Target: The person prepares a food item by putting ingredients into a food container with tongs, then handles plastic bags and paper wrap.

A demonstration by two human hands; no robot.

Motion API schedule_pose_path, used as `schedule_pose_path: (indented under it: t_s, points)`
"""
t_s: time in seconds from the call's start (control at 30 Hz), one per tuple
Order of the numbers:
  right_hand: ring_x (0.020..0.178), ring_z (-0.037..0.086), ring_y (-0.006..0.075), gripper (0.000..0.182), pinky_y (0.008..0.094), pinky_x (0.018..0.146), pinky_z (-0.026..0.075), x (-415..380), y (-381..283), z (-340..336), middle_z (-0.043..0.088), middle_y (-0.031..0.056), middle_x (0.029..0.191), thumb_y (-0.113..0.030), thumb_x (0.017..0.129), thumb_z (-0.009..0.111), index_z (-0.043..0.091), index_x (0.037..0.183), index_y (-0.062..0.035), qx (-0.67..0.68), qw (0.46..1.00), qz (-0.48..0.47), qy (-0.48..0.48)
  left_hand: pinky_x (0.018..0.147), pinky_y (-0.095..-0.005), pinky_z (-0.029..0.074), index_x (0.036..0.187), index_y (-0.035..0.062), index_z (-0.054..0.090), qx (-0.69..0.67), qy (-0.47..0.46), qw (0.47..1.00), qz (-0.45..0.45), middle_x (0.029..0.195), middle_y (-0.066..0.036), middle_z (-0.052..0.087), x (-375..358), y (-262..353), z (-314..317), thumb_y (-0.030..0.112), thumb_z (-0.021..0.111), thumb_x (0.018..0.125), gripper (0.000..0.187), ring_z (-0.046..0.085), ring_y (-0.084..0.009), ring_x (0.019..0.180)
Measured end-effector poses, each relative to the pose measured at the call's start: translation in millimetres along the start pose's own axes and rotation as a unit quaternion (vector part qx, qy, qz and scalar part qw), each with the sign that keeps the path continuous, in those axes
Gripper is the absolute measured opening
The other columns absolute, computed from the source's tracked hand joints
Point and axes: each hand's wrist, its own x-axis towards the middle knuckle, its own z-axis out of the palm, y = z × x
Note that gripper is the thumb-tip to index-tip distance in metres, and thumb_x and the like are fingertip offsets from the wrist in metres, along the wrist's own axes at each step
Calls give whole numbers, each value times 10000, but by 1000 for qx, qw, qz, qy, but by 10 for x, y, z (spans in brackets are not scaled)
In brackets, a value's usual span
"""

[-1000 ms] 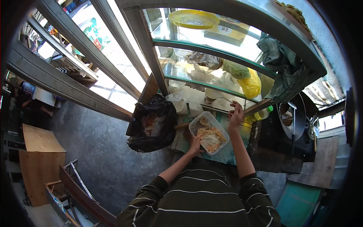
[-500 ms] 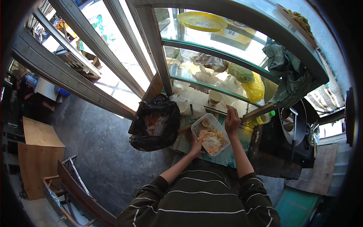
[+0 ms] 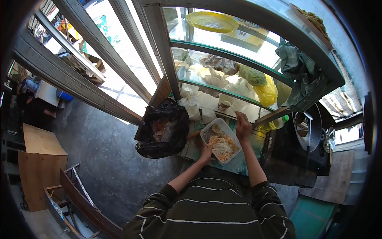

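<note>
A clear rectangular plastic container [image 3: 205,132] stands on the worktop in front of me, holding shredded orange vegetables [image 3: 217,140] with white powder [image 3: 223,148] on top. A small round pale item [image 3: 216,128] lies at its far end. My left hand [image 3: 206,154] grips the container's near left side, with the thumb at the rim. Above the far right rim, my right hand [image 3: 243,126] is raised with its fingers pinched together. What it pinches, if anything, is too small to make out. Just beyond is a paper cup [image 3: 225,102].
Left of the container is an open black plastic bag [image 3: 175,115] with contents inside. A glass display case [image 3: 234,53] rises ahead, with a yellow bag [image 3: 266,92] in it. On the right are a green-capped bottle [image 3: 278,122] and a large pan [image 3: 312,133]. A wooden bench [image 3: 85,203] stands lower left.
The fingertips of my right hand have shifted slightly left above the container. My left hand and the container stay in place.
</note>
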Motion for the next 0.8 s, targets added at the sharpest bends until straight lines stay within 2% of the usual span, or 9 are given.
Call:
schedule_pose_path:
  t_s: [0.13, 0.2, 0.23, 0.3, 0.43, 0.53, 0.67, 0.77, 0.8]
  points:
    - [656, 602, 224, 164, 292, 545, 454, -71, 105, 47, 616, 89, 879, -116, 850, 474, 594, 952, -68, -2, 998, -40, 45, 697, -531, 499, 1317, 216, 82, 4, 24, 1000, 4, 1266, -142, 239, 25, -31, 16, 191, 416, 791, 623, 367, -382, 1127]
    - [543, 546, 130, 200, 249, 480, 414, -97, 202, 79, 616, 59, 879, -170, 884, 456, 585, 990, -59, 214, 954, 205, 50, 692, -550, 491, 1307, 215, 103, 3, 34, 999, 8, 1276, -140, 272, 45, -17, 38, 208, 421, 763, 630, 367, -386, 1128]
    - [543, 546, 130, 200, 249, 480, 414, -104, 269, 96, 616, 59, 879, -170, 884, 456, 585, 990, -59, 215, 954, 205, 49, 695, -552, 488, 1307, 218, 98, 7, 33, 999, 8, 1276, -141, 271, 30, -5, 41, 212, 422, 762, 634, 370, -390, 1122]
    - [475, 451, 60, 239, 216, 432, 359, -123, 462, 96, 600, 29, 903, -201, 906, 426, 571, 1026, -54, 399, 813, 387, 172, 698, -554, 486, 1308, 222, 93, 12, 33, 999, 7, 1275, -141, 270, 7, 3, 30, 217, 424, 762, 638, 373, -395, 1117]
    - [529, 445, 58, 269, 191, 461, 350, -316, 955, 156, 592, -49, 883, -279, 912, 385, 540, 1091, -151, 495, 661, 556, 94, 694, -518, 499, 1291, 134, 134, -18, 1, 999, -31, 1257, -153, 226, 122, -108, -7, 253, 386, 825, 543, 357, -383, 1137]
    - [558, 443, 64, 273, 199, 470, 352, -414, 1206, 272, 583, -75, 865, -291, 909, 376, 527, 1107, -179, 538, 612, 576, 67, 685, -496, 496, 1233, 73, 231, -29, 0, 999, -24, 1213, -154, 310, 154, -196, 8, 289, 361, 824, 481, 400, -349, 1100]
    - [544, 436, 67, 294, 203, 463, 356, -408, 1293, 355, 577, -77, 881, -312, 900, 397, 493, 1147, -185, 531, 598, 598, 61, 683, -404, 481, 1074, 10, 382, -3, 52, 999, -5, 1065, -135, 443, -18, -113, 74, 283, 339, 827, 370, 482, -254, 981]
    - [551, 450, 82, 390, 228, 459, 377, -448, 1252, 323, 568, -26, 922, -362, 883, 423, 424, 1217, -160, 424, 676, 602, 29, 779, -454, 442, 1166, 121, 330, 18, 29, 998, 47, 1144, -101, 430, 119, -356, -28, 384, 307, 845, 415, 469, -255, 1034]
    - [554, 464, 94, 438, 241, 455, 388, -440, 1209, 306, 559, 10, 944, -375, 873, 440, 390, 1243, -145, 290, 757, 585, -16, 779, -454, 442, 1166, 121, 330, 21, 27, 998, 44, 1144, -101, 430, 86, -328, -22, 384, 307, 845, 415, 469, -255, 1034]
